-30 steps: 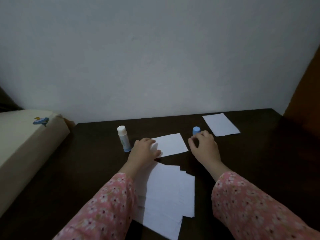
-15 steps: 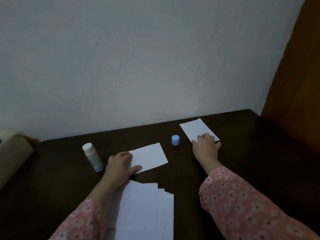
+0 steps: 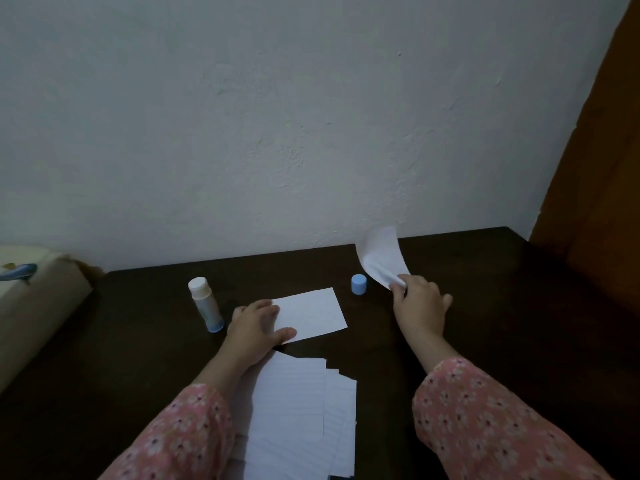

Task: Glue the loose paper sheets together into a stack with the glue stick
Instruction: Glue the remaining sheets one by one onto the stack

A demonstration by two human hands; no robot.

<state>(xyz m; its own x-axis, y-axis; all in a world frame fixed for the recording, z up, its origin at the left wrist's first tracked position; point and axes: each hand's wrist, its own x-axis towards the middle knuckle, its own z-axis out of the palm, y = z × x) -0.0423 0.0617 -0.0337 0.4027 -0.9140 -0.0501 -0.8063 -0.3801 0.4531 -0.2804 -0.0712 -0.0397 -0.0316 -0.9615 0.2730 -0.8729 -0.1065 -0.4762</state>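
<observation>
Lifted sheet [image 3: 381, 259]: your right hand [image 3: 419, 304] pinches its near corner; it curls up off the table [image 3: 502, 306], near the back edge.
Flat sheet [image 3: 310, 313]: your left hand [image 3: 254, 329] presses its left edge, fingers straight.
Glue stick [image 3: 204, 308]: upright, uncapped, just left of that hand.
Cap [image 3: 358, 284]: stands between both sheets.
Loose pile [image 3: 301, 420]: fanned between your sleeves.

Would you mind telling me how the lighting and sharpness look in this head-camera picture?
Head view: dim, bluish light with no glare; the dark table swallows shadows; the lifted paper sheet in the right hand is soft with motion blur; the glue stick and blue cap read clearly; the wide lens bends the frame's edges.
</observation>
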